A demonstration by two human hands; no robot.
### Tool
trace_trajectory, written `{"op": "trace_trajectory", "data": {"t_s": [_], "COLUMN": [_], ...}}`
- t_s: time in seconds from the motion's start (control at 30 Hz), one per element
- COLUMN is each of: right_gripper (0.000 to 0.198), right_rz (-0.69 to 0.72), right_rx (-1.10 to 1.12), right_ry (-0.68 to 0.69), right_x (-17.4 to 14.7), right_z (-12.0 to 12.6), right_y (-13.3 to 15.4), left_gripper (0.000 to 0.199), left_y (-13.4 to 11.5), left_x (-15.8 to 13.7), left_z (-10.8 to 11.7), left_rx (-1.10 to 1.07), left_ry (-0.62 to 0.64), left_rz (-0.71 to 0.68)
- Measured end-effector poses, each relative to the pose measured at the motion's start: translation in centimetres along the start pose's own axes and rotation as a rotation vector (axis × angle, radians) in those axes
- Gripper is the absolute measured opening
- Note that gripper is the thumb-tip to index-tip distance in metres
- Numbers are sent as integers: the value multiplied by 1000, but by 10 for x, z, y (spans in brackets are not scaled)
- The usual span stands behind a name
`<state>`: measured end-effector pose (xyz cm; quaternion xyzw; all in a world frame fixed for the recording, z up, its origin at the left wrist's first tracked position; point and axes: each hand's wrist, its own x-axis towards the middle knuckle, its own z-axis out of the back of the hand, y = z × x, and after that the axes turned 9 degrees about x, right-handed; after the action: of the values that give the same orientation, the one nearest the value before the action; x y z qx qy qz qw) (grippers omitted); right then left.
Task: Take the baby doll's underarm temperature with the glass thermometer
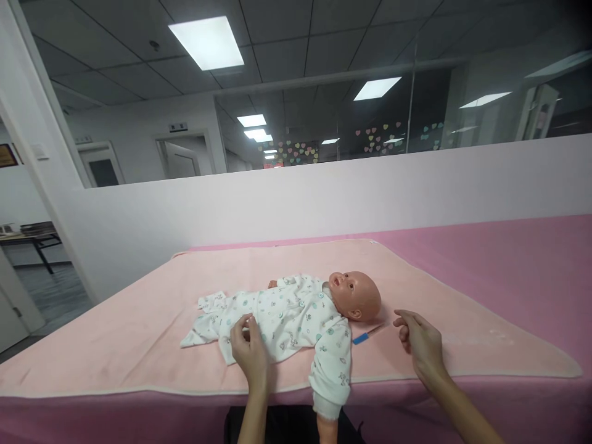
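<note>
A baby doll (355,296) lies on its back, its head to the right. It wears a white printed outfit (289,317) with green dots. My left hand (252,354) is over the near side of the outfit's lower part, fingers loosely bent and nothing visible in them; whether it touches the cloth I cannot tell. To the right of the doll's head, my right hand (423,345) hovers with loosely curved fingers, holding nothing. Between that hand and the doll's shoulder lies a thin stick with a blue end (361,338). The doll's near arm (330,376) hangs over the table's front edge.
A peach blanket (139,333) lies under the doll on a pink-covered table (522,265). Behind it rises a low white wall (324,197) with glass above. A dark thing (291,425) shows below the front edge. At far left stands another table (28,237).
</note>
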<state>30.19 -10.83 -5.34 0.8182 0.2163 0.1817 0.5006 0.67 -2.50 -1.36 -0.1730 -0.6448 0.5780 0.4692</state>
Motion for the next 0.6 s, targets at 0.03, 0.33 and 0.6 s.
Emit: {"op": "trace_trajectory", "data": {"t_s": [0.03, 0.33, 0.6], "right_gripper": [31, 30, 32], "right_rz": [0, -6, -2], "right_rx": [2, 31, 35], "right_ry": [0, 17, 22], "right_x": [0, 2, 2], "right_z": [0, 1, 0], "right_y": [0, -1, -2], "left_gripper": [30, 28, 25], "left_y": [1, 2, -2], "left_x": [0, 0, -1], "left_z": [0, 0, 2], "left_rx": [-2, 22, -13], "left_ry": [-6, 14, 49], "left_rz": [0, 9, -1]}}
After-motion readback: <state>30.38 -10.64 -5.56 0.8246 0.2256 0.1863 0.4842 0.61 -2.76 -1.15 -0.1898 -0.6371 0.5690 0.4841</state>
